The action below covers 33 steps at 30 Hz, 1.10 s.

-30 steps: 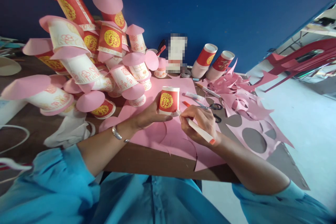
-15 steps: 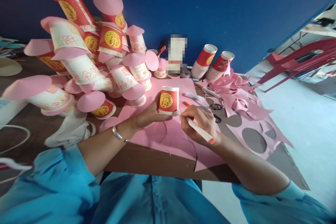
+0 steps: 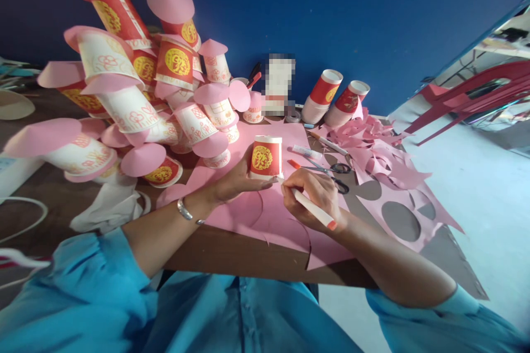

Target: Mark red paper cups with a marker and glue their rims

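While the left hand [image 3: 236, 181] holds a curved paper cup [image 3: 265, 159], the right hand [image 3: 317, 190] grips a slim marker [image 3: 311, 207].

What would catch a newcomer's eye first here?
Probably the tumble of paper cups topped with pink paper cones, crowding the left side of the table. Next, at the middle, the left grip holds a red-and-gold cup while the right grip holds a white marker near its lower edge. To the right lie scissors and pink paper scraps, some with round holes.
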Motion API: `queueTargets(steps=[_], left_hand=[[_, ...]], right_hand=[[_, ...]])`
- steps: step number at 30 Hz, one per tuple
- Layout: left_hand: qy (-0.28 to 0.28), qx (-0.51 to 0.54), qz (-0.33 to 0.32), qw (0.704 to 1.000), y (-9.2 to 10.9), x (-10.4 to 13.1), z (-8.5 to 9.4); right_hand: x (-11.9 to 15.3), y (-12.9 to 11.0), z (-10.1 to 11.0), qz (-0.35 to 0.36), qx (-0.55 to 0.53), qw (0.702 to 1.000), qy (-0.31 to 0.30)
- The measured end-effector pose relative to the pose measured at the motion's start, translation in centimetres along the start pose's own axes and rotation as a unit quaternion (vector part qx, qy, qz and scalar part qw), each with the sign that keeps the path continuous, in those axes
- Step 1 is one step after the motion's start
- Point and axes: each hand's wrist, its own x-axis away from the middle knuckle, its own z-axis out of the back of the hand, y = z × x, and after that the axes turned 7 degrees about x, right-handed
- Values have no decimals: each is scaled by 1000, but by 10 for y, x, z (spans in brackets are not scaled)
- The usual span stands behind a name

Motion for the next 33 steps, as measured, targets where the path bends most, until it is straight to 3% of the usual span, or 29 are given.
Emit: queueTargets(steps=[20, 27, 33], left_hand=[[10, -33, 17, 999, 3, 0, -3], [0, 54, 12, 998, 6, -2, 2], [-8, 126, -7, 992, 6, -7, 2]], right_hand=[[1, -1, 0, 8, -9, 1000, -7], [-1, 3, 3, 37, -58, 997, 34], [6, 13, -4, -82, -55, 993, 59]])
